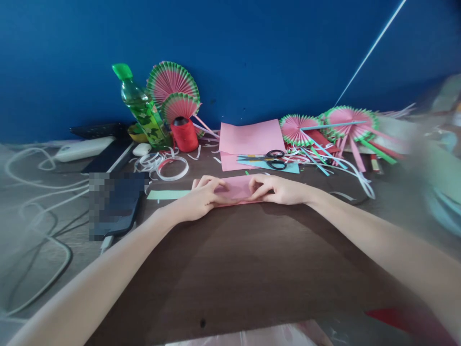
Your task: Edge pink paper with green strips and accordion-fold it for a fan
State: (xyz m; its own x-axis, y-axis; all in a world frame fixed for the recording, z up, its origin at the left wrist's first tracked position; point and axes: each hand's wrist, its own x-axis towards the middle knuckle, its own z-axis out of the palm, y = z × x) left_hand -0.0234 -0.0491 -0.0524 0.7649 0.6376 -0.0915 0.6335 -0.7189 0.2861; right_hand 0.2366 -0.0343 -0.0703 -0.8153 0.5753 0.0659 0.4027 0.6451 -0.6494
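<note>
Pink paper [238, 185], perhaps folded, between left hand [200, 200] and right hand [285, 190].

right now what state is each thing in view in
front pink paper, near edge held by left hand and right hand
scissors, lying flat, blade opening unclear
green bottle, standing, capped
red spool, standing
back left fan, spread open
rightmost fan, spread open
dark phone, lying flat, seemingly plugged in

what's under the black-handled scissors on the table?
Light blue paper shows under the black-handled scissors, with pink paper beneath that. Whatever lies under the pink paper is covered and can't be seen.
</note>
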